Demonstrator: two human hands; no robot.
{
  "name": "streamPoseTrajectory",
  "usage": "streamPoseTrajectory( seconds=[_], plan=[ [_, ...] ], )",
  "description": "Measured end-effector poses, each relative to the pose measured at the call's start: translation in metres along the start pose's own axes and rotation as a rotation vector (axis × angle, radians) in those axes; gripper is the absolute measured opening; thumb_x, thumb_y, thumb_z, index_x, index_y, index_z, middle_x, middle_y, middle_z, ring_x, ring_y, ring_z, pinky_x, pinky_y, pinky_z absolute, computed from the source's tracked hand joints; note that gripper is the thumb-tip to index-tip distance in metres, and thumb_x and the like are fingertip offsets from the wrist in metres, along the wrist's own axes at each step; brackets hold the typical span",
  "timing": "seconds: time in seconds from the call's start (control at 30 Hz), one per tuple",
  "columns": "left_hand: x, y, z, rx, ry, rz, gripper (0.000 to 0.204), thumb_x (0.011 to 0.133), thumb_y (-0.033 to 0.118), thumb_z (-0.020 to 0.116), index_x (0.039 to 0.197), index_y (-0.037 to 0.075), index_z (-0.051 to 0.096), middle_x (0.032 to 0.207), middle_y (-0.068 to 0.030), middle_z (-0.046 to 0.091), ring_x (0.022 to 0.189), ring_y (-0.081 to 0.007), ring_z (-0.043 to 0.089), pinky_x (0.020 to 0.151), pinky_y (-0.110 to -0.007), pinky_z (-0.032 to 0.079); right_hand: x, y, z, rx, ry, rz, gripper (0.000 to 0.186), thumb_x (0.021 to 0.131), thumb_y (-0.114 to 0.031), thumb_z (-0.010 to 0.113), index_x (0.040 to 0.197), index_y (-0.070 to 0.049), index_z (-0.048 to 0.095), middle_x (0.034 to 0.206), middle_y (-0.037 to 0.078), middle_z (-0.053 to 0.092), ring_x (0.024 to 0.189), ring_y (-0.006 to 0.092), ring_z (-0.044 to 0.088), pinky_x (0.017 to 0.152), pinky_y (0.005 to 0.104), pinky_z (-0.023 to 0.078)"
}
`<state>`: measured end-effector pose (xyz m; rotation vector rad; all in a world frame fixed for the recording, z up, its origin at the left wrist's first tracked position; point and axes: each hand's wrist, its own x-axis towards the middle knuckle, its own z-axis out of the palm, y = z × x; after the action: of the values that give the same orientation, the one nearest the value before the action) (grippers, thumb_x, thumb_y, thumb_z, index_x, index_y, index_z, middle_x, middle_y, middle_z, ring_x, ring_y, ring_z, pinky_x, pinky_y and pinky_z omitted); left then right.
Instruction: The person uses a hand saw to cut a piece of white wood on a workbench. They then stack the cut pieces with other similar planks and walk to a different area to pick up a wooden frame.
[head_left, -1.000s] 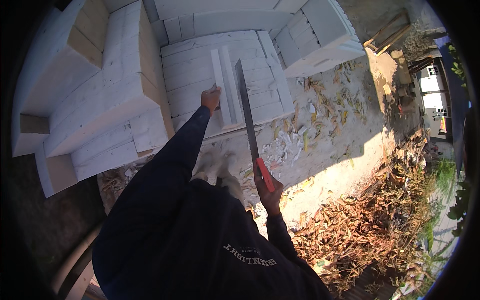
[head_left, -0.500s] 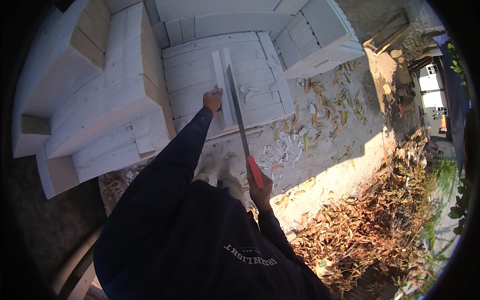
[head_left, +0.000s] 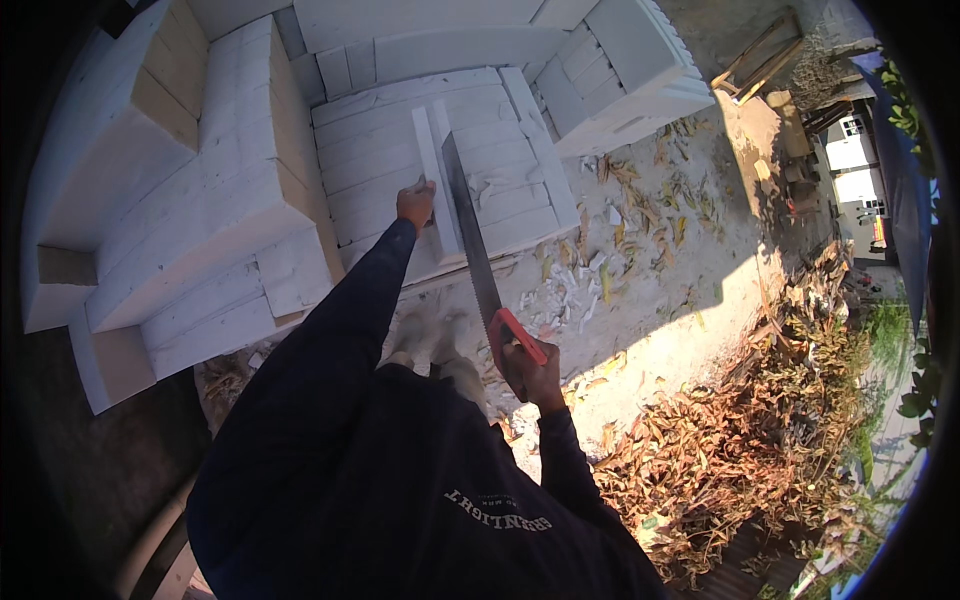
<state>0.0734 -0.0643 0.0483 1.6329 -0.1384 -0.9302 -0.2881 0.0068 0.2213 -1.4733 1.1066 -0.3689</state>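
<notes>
Two narrow white strips [head_left: 441,230] lie lengthwise on a low stack of white blocks [head_left: 353,131]. My left hand [head_left: 416,200] is closed beside the left strip; whatever it may grip is too small to make out. My right hand [head_left: 532,372] grips the red handle of a handsaw [head_left: 520,338]. The saw's long toothed blade [head_left: 470,220] reaches up over the stack along the right strip, its tip near the top of that strip. Whether the teeth touch the strip I cannot tell.
Taller white block stacks stand at left [head_left: 185,210], back [head_left: 430,30] and right [head_left: 625,95]. Chips and leaves lie on the concrete ground [head_left: 650,260] around my feet. A heap of dry leaves [head_left: 720,460] is at lower right. Wooden pieces [head_left: 760,70] stand at far upper right.
The saw blade has swung left toward the strips since a second ago. Over the last half second its handle and my right hand have shifted right and turned. My left hand stays by the left strip.
</notes>
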Motion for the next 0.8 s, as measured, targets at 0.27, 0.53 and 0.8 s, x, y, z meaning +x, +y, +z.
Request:
streamPoseTrajectory(
  seconds=[0.27,0.53,0.8],
  plan=[
    [0.01,-0.016,-0.008,-0.032,0.02,0.139,0.055,0.099,0.028,0.064,0.143,-0.003,0.057,0.13,-0.023,0.068,0.119,-0.0288,0.066,0.101,-0.034,0.048,-0.01,-0.023,0.032,-0.274,0.185,-0.423,0.017,0.087,-0.012,0.069,0.076,-0.001,0.061,0.056,0.007,0.053,0.048,0.0139,0.051,0.048,0.0343,0.043],
    [-0.01,0.046,0.032,0.929,0.31,0.829,0.077,0.085,0.021,0.067,0.153,0.0,0.04,0.154,-0.0326,0.032,0.14,-0.047,0.035,0.112,-0.056,0.033,-0.029,0.006,-0.006,-0.207,0.391,-0.147,0.018,0.094,-0.018,0.072,0.099,-0.001,0.074,0.061,0.007,0.058,0.055,0.0119,0.054,0.053,0.0339,0.045],
    [0.024,0.093,0.024,1.46,-0.012,0.35,0.084,0.08,0.044,0.067,0.15,0.002,0.051,0.172,-0.0118,0.015,0.16,-0.0292,0.01,0.125,-0.059,0.003,-0.039,0.067,-0.031,-0.324,0.565,-0.079,0.023,0.096,-0.015,0.072,0.115,-0.002,0.076,0.083,0.002,0.073,0.08,0.0046,0.066,0.07,0.0245,0.053]
  ],
)
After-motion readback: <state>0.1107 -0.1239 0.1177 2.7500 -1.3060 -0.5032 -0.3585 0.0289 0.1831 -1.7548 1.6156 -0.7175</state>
